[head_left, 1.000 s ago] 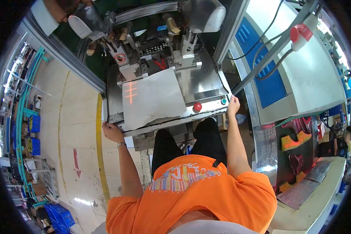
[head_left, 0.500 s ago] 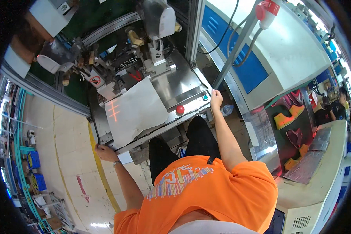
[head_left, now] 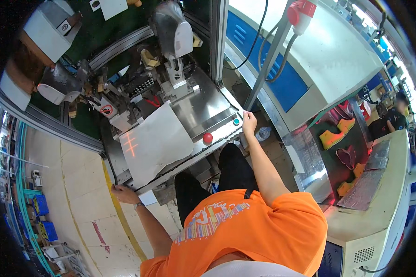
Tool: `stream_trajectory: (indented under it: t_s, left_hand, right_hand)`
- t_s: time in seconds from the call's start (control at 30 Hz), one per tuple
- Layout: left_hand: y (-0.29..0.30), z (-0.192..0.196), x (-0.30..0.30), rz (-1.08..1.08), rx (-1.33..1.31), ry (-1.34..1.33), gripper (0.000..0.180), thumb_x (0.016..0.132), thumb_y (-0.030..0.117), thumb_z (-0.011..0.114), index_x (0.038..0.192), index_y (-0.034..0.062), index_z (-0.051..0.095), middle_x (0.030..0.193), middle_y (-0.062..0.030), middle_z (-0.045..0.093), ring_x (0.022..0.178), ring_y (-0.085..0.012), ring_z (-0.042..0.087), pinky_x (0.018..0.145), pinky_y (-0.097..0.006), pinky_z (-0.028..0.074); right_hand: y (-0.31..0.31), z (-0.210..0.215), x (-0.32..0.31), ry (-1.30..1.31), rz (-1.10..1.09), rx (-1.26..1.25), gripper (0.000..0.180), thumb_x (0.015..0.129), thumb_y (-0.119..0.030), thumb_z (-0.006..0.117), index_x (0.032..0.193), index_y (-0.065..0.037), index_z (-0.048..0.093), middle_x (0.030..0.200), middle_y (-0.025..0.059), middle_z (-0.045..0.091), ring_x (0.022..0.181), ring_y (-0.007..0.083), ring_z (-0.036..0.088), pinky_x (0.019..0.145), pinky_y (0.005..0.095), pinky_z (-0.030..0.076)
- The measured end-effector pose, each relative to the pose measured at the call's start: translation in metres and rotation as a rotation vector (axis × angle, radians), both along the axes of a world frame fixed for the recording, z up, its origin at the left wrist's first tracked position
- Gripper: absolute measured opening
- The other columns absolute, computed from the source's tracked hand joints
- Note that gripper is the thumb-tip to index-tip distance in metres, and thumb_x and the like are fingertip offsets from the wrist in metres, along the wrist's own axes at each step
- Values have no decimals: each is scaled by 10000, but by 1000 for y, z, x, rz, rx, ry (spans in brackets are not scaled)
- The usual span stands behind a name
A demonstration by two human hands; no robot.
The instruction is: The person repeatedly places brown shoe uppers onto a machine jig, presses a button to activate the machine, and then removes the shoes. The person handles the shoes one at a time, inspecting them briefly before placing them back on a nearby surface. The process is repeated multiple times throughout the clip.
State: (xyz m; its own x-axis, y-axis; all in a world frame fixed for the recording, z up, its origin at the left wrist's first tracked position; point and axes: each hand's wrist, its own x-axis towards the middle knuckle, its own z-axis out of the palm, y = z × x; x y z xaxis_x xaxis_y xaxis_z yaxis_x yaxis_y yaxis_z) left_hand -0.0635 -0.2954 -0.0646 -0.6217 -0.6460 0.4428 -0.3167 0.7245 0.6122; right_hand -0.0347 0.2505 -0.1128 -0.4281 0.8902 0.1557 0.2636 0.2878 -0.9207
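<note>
My left hand [head_left: 125,194] is at the left front corner of a metal machine table [head_left: 219,100], its fingers curled against the edge. At the opposite right corner, my right hand [head_left: 249,123] closes round the edge, near a green button [head_left: 236,122]. A red round button [head_left: 208,138] stands on the front strip between them. An irregular white sheet [head_left: 159,143] lies on the left part of the table, with red light lines across its left side. Neither hand touches the sheet. Fingertips are partly hidden at both corners.
Behind the sheet stand two machine heads [head_left: 173,32] with metal clamps, inside an aluminium frame [head_left: 217,46]. A grey pole [head_left: 268,57] rises on the right beside a blue and white machine [head_left: 282,83]. Farther right, yellow and dark red shoe parts [head_left: 336,137] lie on a conveyor.
The view has shifted slightly, so the table and machine sit a little further left. Both hands stay at the same table corners, and the sheet keeps its place.
</note>
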Motion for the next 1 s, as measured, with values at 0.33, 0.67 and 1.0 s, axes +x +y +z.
stream_trajectory:
  t_s: [0.33, 0.67, 1.0]
  left_hand:
    - [-1, -10, -2, -17, -41, -91, 309, 912, 218, 313, 1117, 66, 486, 998, -105, 594, 830, -288, 590, 655, -403, 460]
    - [-22, -34, -11, -8, -71, -78, 294, 885, 182, 328, 1075, 61, 517, 1044, -120, 573, 929, -293, 550, 767, -396, 417]
    - [-6, -19, -9, -12, -78, -98, 295, 880, 228, 364, 1066, 49, 507, 995, -158, 573, 886, -326, 556, 746, -411, 425]
  right_hand:
    - [5, -8, -4, 28, -76, -14, 241, 795, -276, 541, 812, -48, 616, 769, 179, 608, 750, 324, 596, 656, 384, 451]
    - [-8, 19, 1, -39, -93, 57, 260, 796, -293, 525, 817, -53, 623, 768, 160, 614, 741, 317, 594, 655, 371, 450]
    - [-9, 18, 1, -9, -88, 7, 268, 800, -304, 522, 814, -52, 613, 787, 167, 610, 775, 336, 584, 664, 378, 444]
